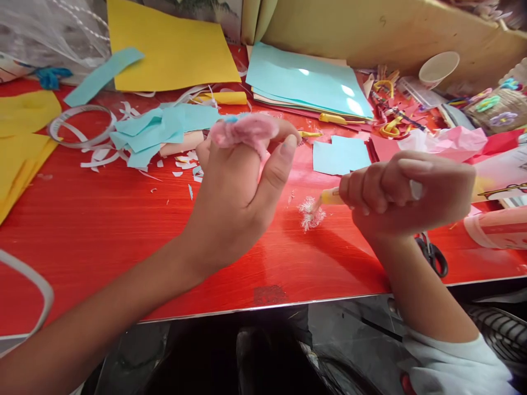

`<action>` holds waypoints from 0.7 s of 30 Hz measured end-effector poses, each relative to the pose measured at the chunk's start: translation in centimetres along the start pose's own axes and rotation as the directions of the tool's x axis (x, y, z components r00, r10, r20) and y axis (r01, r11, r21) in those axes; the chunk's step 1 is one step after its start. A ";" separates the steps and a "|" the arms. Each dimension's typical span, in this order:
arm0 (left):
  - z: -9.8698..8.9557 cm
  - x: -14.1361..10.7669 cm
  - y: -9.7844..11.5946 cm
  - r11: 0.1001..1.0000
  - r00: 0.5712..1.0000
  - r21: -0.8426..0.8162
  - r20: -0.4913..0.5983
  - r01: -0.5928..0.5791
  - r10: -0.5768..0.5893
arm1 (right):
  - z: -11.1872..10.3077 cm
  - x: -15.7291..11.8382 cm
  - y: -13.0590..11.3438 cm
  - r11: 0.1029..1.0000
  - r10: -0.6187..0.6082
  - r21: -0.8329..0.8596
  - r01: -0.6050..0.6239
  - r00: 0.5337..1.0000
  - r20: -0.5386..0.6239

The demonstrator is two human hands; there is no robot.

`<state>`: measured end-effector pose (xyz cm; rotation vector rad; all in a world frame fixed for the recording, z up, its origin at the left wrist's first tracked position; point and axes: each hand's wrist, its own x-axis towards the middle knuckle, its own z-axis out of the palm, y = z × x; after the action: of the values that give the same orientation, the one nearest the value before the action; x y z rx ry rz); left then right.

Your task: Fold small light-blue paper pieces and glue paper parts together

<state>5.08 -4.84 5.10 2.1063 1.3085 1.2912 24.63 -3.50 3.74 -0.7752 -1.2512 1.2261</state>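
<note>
My left hand (236, 192) is raised over the middle of the red table, back towards me, thumb apart from the curved index finger. A fuzzy pink bow-like piece (247, 131) sits across its knuckles, with a strand running down by the index finger; the other fingers are mostly hidden. To the right, my right hand (403, 189) is closed round a yellow tube (331, 196), whose narrow end points left. At that end shows a tuft of fine whitish bristles (312, 214); I cannot tell whether it is attached or lies on the table.
Cut blue paper (152, 131), white scraps and a tape roll (82, 126) lie at left. Yellow sheets (173, 49) and a blue stack (304, 79) are behind. Black scissors (432, 255) rest beside my right forearm. A white cup (438, 70) stands at back right.
</note>
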 end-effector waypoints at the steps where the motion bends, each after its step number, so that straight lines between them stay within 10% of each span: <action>1: 0.0 0.0 0.0 1.000 1.000 0.003 0.004 0.000 0.000 | 0.2 -0.2 0.5 0.997 -0.072 0.009 0.072 0.997 0.001; 5: 0.3 0.0 -0.6 1.000 1.000 -0.003 0.005 -0.001 0.001 | 1.8 0.2 1.3 0.990 0.139 -0.020 -0.139 0.990 -0.022; 10: 0.3 0.1 -1.1 0.999 1.000 0.025 -0.003 -0.024 0.024 | 2.0 1.5 -0.6 0.820 0.554 -0.158 -0.550 0.832 -0.017; 13: 0.1 0.1 -0.7 1.000 1.000 0.029 -0.001 0.006 -0.006 | 0.5 1.3 -1.7 0.890 0.447 -0.060 -0.453 0.890 -0.091; 18: 0.1 0.1 -0.2 1.000 1.000 -0.004 0.012 0.004 -0.004 | -0.3 0.0 -0.5 0.993 -0.114 0.005 0.114 0.993 -0.011; 21: 0.3 0.1 -0.6 1.000 1.000 0.003 0.019 0.000 0.000 | 1.2 -0.1 0.8 0.998 0.036 -0.052 -0.037 0.999 -0.016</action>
<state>5.05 -4.40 4.58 2.1155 1.3032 1.2664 23.28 -3.58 3.22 -0.8471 -1.2660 1.2184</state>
